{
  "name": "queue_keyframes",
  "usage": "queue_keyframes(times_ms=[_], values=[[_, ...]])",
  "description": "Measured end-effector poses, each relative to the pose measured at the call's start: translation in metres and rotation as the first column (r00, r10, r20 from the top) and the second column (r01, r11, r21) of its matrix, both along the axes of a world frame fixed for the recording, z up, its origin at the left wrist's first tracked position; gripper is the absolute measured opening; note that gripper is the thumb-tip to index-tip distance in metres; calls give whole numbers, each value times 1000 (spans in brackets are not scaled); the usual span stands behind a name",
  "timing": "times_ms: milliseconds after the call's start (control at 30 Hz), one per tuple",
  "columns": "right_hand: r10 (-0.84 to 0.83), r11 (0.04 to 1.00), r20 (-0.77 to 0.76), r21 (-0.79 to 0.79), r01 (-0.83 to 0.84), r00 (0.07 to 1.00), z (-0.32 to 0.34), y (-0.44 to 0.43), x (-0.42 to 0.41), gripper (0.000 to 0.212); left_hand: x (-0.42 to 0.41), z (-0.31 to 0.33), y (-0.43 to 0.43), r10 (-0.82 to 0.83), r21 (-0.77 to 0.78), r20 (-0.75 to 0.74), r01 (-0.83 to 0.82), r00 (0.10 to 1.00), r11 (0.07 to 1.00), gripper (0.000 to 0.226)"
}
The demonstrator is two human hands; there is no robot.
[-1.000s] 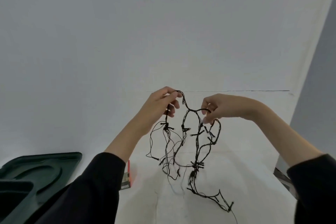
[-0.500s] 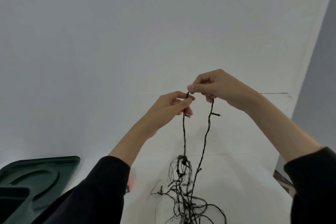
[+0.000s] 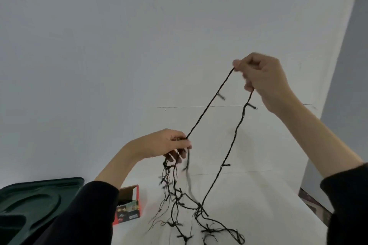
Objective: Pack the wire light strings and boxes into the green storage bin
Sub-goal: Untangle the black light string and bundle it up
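1. The wire light string [image 3: 209, 103] is up in the air above the white surface [image 3: 258, 195], held by both hands. One taut dark strand runs diagonally from the lower hand up to the higher one, with a small bulb stub sticking out near its upper end.
2. A second strand drops from the higher hand, carries a few more bulb stubs, and ends in a loose tangle lying on the near part of the surface, right of centre.
3. Several thinner loops hang from under the lower hand into the same tangle. Some of them are blurred.
4. The right hand [image 3: 264, 77] is raised high on the right. It pinches the top of the taut strand between thumb and forefinger, and its other fingers are curled over the second strand.
5. The left hand [image 3: 161, 144] is lower and further left, its fingers closed around a gathered bunch of the wire.
6. A red-edged box [image 3: 129, 207] stands open on the surface just right of the left sleeve. It sits left of the tangle and apart from it, with something dark inside and a printed picture on its near face.
7. The green storage bin [image 3: 35, 201] is in the near-left corner, partly hidden by the black left sleeve and cut off by the frame edge. What it holds cannot be told.
8. A plain pale wall [image 3: 119, 36] rises behind the far edge of the surface.
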State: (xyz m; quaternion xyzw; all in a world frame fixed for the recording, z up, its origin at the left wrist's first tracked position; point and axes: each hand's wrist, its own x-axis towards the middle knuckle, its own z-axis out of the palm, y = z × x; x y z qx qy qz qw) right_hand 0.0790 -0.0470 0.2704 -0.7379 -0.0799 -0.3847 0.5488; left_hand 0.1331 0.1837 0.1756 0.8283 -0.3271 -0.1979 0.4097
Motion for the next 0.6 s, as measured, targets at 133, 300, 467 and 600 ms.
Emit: queue_keyframes(times_ms=[133, 300, 467, 600], values=[[56, 996, 13, 65, -56, 998, 19, 3, -8, 23, 2, -1, 2, 40, 47, 186, -50, 982, 998, 20], [117, 898, -361, -360, -254, 925, 12, 17, -12, 23, -11, 4, -5, -102, -25, 12, 102, 995, 994, 65], [139, 937, -242, -281, -207, 960, 11, 29, -7, 22, -23, 6, -26, -64, -349, 13, 64, 998, 935, 26], [15, 988, 30, 153, -19, 999, 19, 11, -3, 26, -20, 3, -19, -16, -380, -32, 3, 999, 925, 22]])
